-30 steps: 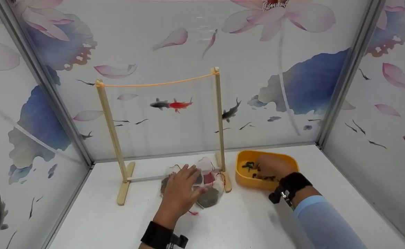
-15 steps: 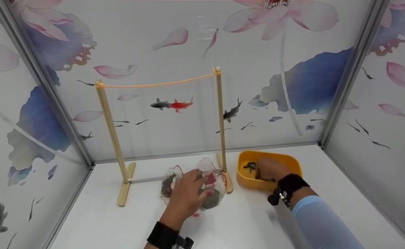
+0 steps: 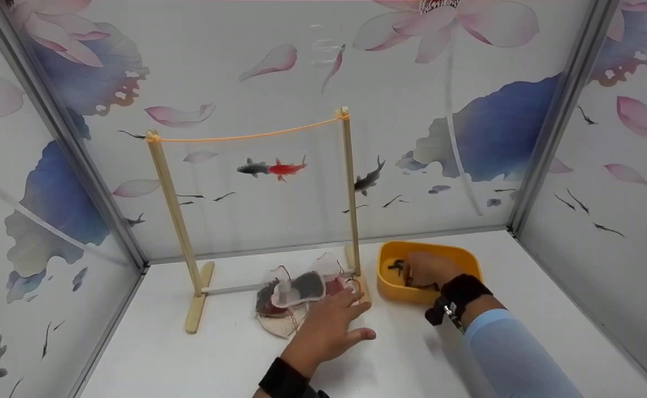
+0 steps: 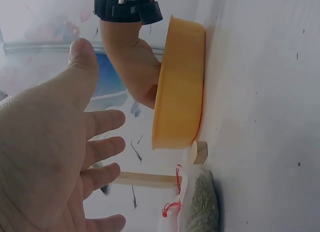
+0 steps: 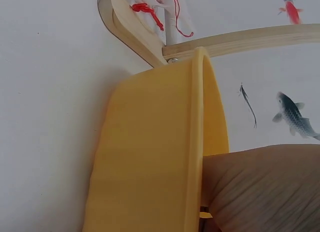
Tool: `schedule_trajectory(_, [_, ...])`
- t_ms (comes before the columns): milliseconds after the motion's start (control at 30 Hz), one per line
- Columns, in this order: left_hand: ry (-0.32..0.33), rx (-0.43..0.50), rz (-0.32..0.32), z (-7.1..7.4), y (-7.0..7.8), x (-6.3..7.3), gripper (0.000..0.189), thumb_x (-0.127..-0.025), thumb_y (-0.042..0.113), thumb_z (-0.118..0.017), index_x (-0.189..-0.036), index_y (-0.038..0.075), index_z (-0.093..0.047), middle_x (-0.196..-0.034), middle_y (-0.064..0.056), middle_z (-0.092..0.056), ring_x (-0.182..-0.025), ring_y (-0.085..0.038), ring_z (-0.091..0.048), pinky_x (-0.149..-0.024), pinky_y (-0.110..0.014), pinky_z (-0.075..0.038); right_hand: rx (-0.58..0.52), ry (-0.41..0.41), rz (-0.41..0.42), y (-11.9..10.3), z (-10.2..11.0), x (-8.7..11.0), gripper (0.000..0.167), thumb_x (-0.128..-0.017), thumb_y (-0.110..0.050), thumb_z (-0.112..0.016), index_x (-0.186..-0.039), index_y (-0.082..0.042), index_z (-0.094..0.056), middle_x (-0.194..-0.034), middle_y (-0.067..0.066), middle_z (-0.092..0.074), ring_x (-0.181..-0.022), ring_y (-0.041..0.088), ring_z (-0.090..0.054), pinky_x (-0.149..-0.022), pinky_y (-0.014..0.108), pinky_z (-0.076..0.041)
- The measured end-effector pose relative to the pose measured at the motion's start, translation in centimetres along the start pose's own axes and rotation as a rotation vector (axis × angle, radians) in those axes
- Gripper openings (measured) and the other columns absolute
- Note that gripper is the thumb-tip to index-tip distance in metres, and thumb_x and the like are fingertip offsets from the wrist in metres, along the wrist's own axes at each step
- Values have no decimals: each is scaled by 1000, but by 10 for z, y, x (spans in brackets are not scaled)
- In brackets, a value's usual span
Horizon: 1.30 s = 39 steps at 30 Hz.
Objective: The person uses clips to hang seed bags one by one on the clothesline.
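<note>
My left hand [image 3: 329,323] is spread with straight fingers over the right side of a cluster of small see-through drawstring pouches [image 3: 308,286] with red cords. Those pouches hold dark, reddish and pale fillings. A pouch with grey-green filling [image 4: 202,204] shows below the left fingers in the left wrist view; in the head view the hand covers it. My right hand [image 3: 431,268] reaches down into a yellow plastic tub [image 3: 406,293], where small dark green pieces [image 3: 396,265] lie. Its fingertips are hidden by the tub wall, so I cannot tell whether they pinch anything.
A wooden stand with two posts [image 3: 174,215] rises behind the pouches, an orange cord [image 3: 246,136] strung between its tops. Its right foot [image 5: 132,29] lies close to the tub. Printed panels [image 3: 279,210] enclose the white table [image 3: 235,354] on three sides.
My left hand has moved right and toward me across the pouches, uncovering the left and middle ones. The right hand stays in the tub with only slight motion.
</note>
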<state>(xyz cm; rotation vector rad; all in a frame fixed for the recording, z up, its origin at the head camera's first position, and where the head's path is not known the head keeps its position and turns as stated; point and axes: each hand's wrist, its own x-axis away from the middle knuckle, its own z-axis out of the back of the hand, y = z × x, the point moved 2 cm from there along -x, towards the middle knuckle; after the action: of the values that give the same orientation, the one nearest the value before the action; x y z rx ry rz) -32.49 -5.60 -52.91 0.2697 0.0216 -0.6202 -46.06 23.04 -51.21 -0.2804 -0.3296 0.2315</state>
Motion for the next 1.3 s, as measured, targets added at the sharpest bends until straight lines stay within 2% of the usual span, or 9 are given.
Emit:
schedule_trajectory(67, [-20, 14, 3, -2, 1, -2, 71, -107, 73, -59, -166, 33, -61, -178, 7, -51, -170, -21, -42, -136, -58, -40, -6, 8, -21, 1, 1, 0, 21, -94, -1, -78, -82, -19, -83, -72, -2, -60, -73, 24, -58, -66, 34, -44])
schedule_trajectory(167, [-10, 23, 10, -3, 1, -3, 68, -107, 69, -64, -164, 31, -63, -176, 7, -53, -168, -21, -45, -135, -56, -41, -62, 21, -47, 2, 4, -1, 13, -97, -10, -83, -86, -17, -83, -79, 1, -67, -77, 25, -61, -71, 35, -49])
schedule_trajectory(300, [136, -41, 17, 8, -3, 1, 61, -106, 62, -73, -155, 25, -71, -162, 3, -65, -153, -22, -59, -123, -55, -54, -192, 127, 2, -8, 16, 2, 4, -104, -15, -83, -104, -11, -81, -100, 7, -76, -88, 25, -67, -82, 38, -60])
schedule_trajectory(467, [394, -30, 101, 36, -21, 16, 53, -105, 49, -81, -149, 20, -74, -144, -1, -74, -135, -24, -69, -109, -50, -62, -581, 282, 184, -46, 22, 15, 16, -110, -14, -76, -122, -5, -81, -108, 14, -80, -88, 22, -75, -79, 35, -67])
schedule_trajectory(600, [513, 82, 151, 59, -38, 31, 68, -100, 43, -88, -158, 13, -66, -141, -8, -75, -132, -28, -70, -107, -49, -64, -937, 272, 296, -89, 10, 26, 24, -111, -10, -73, -133, -2, -80, -111, 17, -82, -88, 21, -81, -81, 32, -70])
schedule_trajectory(733, [529, 182, 138, 76, -48, 43, 83, -97, 43, -90, -165, 8, -57, -145, -11, -73, -136, -31, -69, -110, -50, -63, -1106, 186, 364, -129, -8, 32, 27, -112, -8, -70, -138, -2, -77, -114, 13, -82, -94, 19, -83, -88, 32, -70])
schedule_trajectory(900, [520, 257, 115, 89, -54, 50, 66, -100, 36, -88, -156, 10, -67, -142, -7, -75, -133, -27, -71, -109, -49, -62, -1185, 76, 441, -161, -24, 38, 27, -112, -9, -70, -137, -1, -77, -106, 8, -82, -88, 15, -82, -85, 33, -70])
schedule_trajectory(1133, [495, 281, 109, 94, -59, 55, 54, -101, 29, -89, -149, 12, -73, -134, -3, -76, -116, -20, -72, -98, -43, -65, -1279, 39, 473, -170, -34, 38, 24, -111, -6, -73, -133, 1, -78, -104, 7, -82, -81, 12, -80, -77, 26, -69])
schedule_trajectory(1300, [476, 276, 100, 92, -62, 56, 45, -103, 30, -86, -144, 12, -75, -129, -3, -77, -110, -18, -72, -95, -41, -65, -1220, 55, 468, -165, -38, 38, 29, -114, -12, -70, -139, 3, -75, -109, 10, -81, -84, 15, -80, -79, 28, -70])
